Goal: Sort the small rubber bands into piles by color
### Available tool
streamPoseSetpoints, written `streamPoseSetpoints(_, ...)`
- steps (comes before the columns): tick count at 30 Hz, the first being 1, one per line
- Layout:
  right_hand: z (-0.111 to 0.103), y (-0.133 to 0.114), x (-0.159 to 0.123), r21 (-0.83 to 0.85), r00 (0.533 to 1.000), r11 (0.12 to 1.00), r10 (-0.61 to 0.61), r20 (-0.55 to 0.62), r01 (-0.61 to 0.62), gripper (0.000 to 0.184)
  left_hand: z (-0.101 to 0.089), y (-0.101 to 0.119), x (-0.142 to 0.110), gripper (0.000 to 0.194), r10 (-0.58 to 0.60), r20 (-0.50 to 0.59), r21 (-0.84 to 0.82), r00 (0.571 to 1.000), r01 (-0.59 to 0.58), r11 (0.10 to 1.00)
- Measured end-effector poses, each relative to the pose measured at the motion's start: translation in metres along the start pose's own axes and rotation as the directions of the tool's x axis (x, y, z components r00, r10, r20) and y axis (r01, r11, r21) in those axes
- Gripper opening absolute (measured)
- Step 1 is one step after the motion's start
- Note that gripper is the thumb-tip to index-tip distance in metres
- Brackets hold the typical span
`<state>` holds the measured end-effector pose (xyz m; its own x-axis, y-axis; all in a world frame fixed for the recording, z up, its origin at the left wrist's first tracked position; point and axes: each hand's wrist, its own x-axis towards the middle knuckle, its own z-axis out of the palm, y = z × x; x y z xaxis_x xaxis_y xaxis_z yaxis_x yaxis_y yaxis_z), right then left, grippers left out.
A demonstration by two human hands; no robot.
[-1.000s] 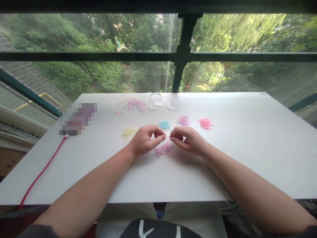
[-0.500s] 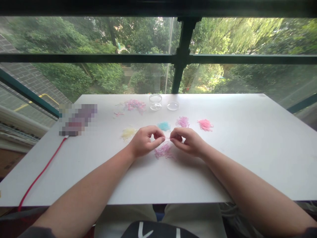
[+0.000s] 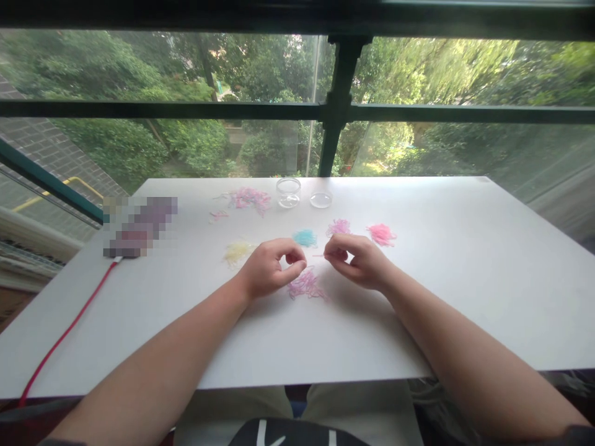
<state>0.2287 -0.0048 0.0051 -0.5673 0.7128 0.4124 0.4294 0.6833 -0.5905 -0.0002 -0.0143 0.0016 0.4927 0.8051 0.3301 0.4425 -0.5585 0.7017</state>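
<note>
My right hand pinches a thin pink rubber band, whose end sticks out to the left from the fingertips. Facing it, my left hand has thumb and forefinger curled together; anything between those tips is too small to make out. A small gap parts the two hands. Just below them lies a mixed pile of pink and purple rubber bands. Beyond the hands are a blue pile, a purple pile and a pink pile. Close to my left hand sits a yellow pile.
A clear round jar and its clear lid stand at the back of the white table. Left of them is a larger mixed pile. A blurred-out device with a red cable lies at the left.
My hands have drawn apart slightly. The thin band that stretched between both sets of fingertips now sticks out from my right hand only. The view has shifted a little.
</note>
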Motion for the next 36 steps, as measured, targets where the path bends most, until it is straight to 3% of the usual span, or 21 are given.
streamPoseSetpoints(2,-0.020,0.009,-0.004,-0.124,0.999,0.991,0.050,-0.019,-0.052,0.008,-0.003,-0.003,-0.001,0.011,-0.022,-0.012,0.012,1.000,0.022,1.000)
streamPoseSetpoints(5,-0.056,0.029,-0.014,-0.327,0.963,0.906,0.251,-0.098,-0.269,0.009,-0.006,-0.007,-0.002,0.012,-0.042,-0.016,0.024,0.999,0.043,0.999)
streamPoseSetpoints(8,-0.080,0.049,-0.023,-0.387,0.846,0.754,0.442,-0.297,-0.530,0.012,-0.006,-0.009,-0.002,0.011,-0.036,0.004,0.030,0.999,0.035,0.999)
streamPoseSetpoints(11,-0.084,0.060,-0.026,-0.359,0.762,0.673,0.579,-0.289,-0.647,0.013,-0.006,-0.007,-0.002,0.011,-0.025,0.036,0.037,0.999,0.023,0.999)
streamPoseSetpoints(14,-0.078,0.062,-0.026,-0.335,0.719,0.638,0.648,-0.253,-0.693,0.015,-0.007,-0.005,-0.002,0.011,-0.028,0.053,0.049,0.998,0.025,0.998)
streamPoseSetpoints(20,-0.080,0.064,-0.028,-0.305,0.716,0.648,0.646,-0.266,-0.698,0.018,-0.009,-0.006,-0.002,0.011,-0.022,0.041,0.060,0.999,0.020,0.998)
streamPoseSetpoints(23,-0.086,0.066,-0.029,-0.231,0.702,0.678,0.583,-0.410,-0.698,0.019,-0.009,-0.007,-0.002,0.012,-0.018,0.043,0.070,0.999,0.015,0.997)
streamPoseSetpoints(26,-0.087,0.066,-0.026,-0.109,0.639,0.739,0.488,-0.595,-0.665,0.020,-0.009,-0.008,-0.001,0.014,-0.037,0.058,0.085,0.998,0.032,0.996)
streamPoseSetpoints(28,-0.081,0.064,-0.022,-0.030,0.619,0.803,0.435,-0.654,-0.596,0.019,-0.009,-0.008,-0.002,0.015,-0.071,0.092,0.105,0.993,0.062,0.993)
streamPoseSetpoints(30,-0.068,0.058,-0.018,0.014,0.671,0.866,0.397,-0.626,-0.499,0.018,-0.007,-0.008,-0.002,0.015,-0.113,0.136,0.135,0.984,0.094,0.986)
streamPoseSetpoints(32,-0.050,0.048,-0.014,0.012,0.794,0.914,0.360,-0.490,-0.407,0.016,-0.005,-0.008,-0.002,0.018,-0.147,0.171,0.166,0.974,0.118,0.979)
streamPoseSetpoints(34,-0.031,0.034,-0.010,-0.059,0.920,0.938,0.320,-0.229,-0.341,0.014,-0.004,-0.009,-0.002,0.021,-0.166,0.180,0.190,0.970,0.131,0.973)
streamPoseSetpoints(36,-0.016,0.021,-0.007,-0.100,0.960,0.955,0.281,0.014,-0.278,0.014,-0.003,-0.010,-0.002,0.023,-0.170,0.182,0.207,0.968,0.132,0.970)
